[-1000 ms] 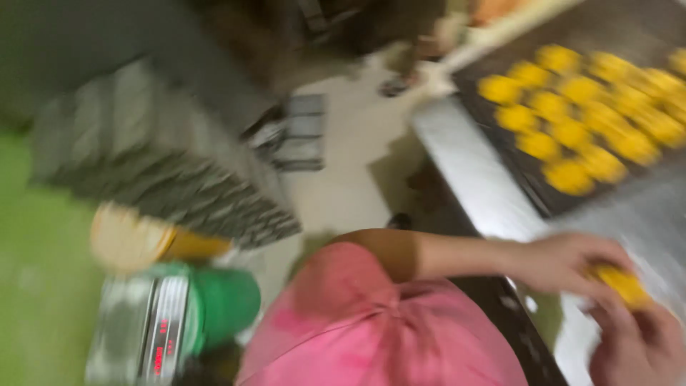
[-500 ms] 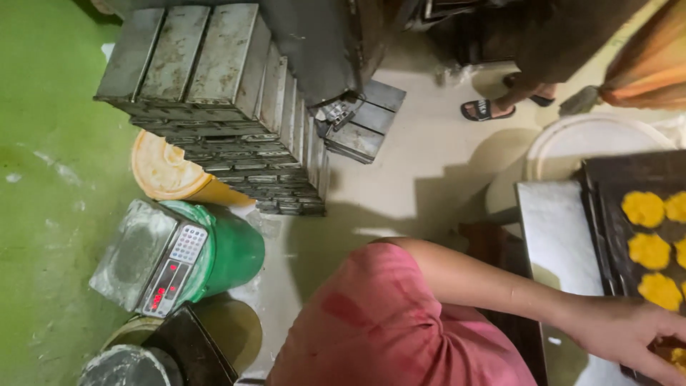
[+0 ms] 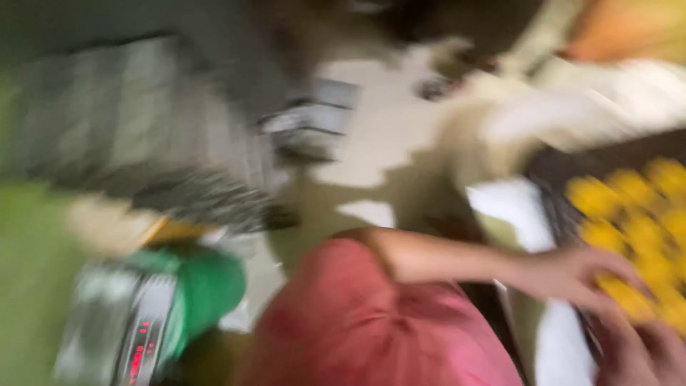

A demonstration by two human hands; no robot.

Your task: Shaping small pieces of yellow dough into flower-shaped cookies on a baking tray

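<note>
The picture is badly blurred. My left arm, in a pink sleeve (image 3: 357, 322), reaches right. My left hand (image 3: 572, 275) lies with spread fingers at the near edge of a dark tray (image 3: 550, 171), touching the yellow round pieces (image 3: 629, 207) laid in rows on it. My right hand (image 3: 639, 350) is at the bottom right corner, just below the left hand and next to the nearest yellow pieces. The blur hides whether either hand holds a piece.
The tray rests on a pale metal table (image 3: 500, 204). On the floor to the left stand a stack of grey metal tins (image 3: 143, 143), a green bucket (image 3: 211, 286) and a digital scale (image 3: 121, 329). The floor there is green (image 3: 28, 286).
The view has swung right and blurred, so more of the tray and its yellow pieces shows. My left hand has shifted up onto the tray's near pieces.
</note>
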